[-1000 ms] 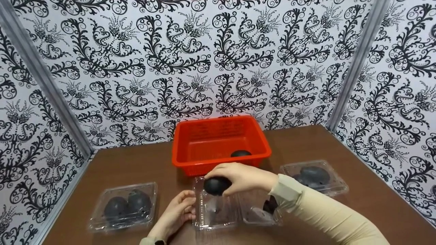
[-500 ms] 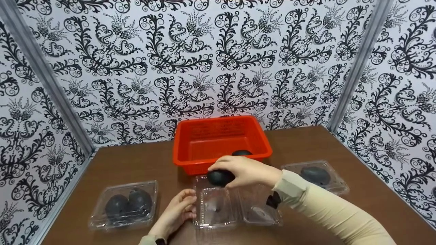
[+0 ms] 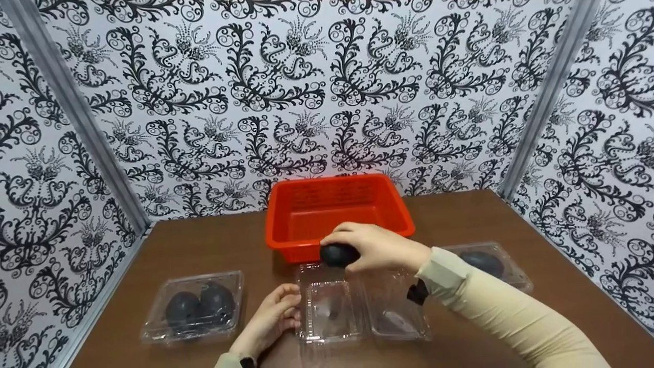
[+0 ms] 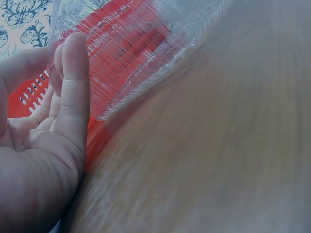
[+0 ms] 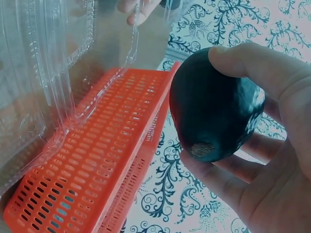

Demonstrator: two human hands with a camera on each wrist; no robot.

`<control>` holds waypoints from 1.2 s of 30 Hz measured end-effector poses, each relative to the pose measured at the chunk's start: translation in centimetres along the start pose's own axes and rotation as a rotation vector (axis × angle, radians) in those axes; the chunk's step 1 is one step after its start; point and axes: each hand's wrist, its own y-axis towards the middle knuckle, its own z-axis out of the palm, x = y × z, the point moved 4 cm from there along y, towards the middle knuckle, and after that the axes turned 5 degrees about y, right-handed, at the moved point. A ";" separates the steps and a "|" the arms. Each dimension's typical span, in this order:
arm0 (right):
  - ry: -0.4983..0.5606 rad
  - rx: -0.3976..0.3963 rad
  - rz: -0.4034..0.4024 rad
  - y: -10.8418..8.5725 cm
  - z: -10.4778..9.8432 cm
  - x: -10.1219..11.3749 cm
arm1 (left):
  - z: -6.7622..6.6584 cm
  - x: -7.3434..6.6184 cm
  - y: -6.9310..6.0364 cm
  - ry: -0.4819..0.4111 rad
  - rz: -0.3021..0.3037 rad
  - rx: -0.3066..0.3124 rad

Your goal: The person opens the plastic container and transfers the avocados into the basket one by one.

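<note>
Fruit, a dark pair, lies inside the lidded clear box at nine o'clock. Next, the left hand has bent fingers at the nine-o'clock edge of an opened clear box (whether they grip it, I cannot tell). At that box's twelve o'clock stands the red basket. By its six-o'clock rim, the right hand curls fingers and thumb round a dark egg-shaped fruit. Another clear box, at two o'clock, holds dark fruit.

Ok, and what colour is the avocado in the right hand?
Near-black; the avocado shows best in the right wrist view.
</note>
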 end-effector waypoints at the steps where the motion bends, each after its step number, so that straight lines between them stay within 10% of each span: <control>1: 0.002 0.000 0.001 0.1 -0.1 -0.1 | 0.0 0.0 0.0 -0.004 0.003 0.003; 36: 0.011 -0.094 -0.012 2.7 -2.0 -1.2 | 0.1 -0.1 0.3 0.004 0.004 0.018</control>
